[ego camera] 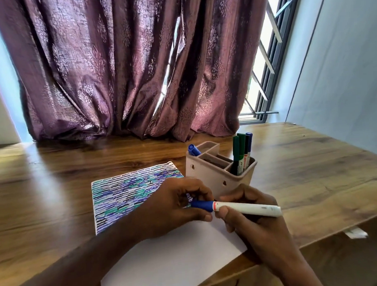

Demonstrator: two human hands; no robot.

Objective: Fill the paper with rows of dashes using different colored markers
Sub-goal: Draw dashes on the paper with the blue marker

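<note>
A white sheet of paper (167, 253) lies on the wooden desk; its far half is covered in rows of black, blue and teal dashes (124, 194), its near half is blank. A white marker (250, 208) with a blue cap (203, 205) is held level above the paper. My right hand (253, 224) grips the white barrel. My left hand (175, 207) pinches the blue cap, which sits on the marker's tip end. Whether the cap is fully seated I cannot tell.
A beige desk organizer (215, 174) stands just beyond my hands, with several green, black and blue markers (241, 153) upright in its right compartment and a blue marker (194, 150) at its far left. A purple curtain (124, 69) hangs behind the desk (315, 169); the desk's front edge runs close on the right.
</note>
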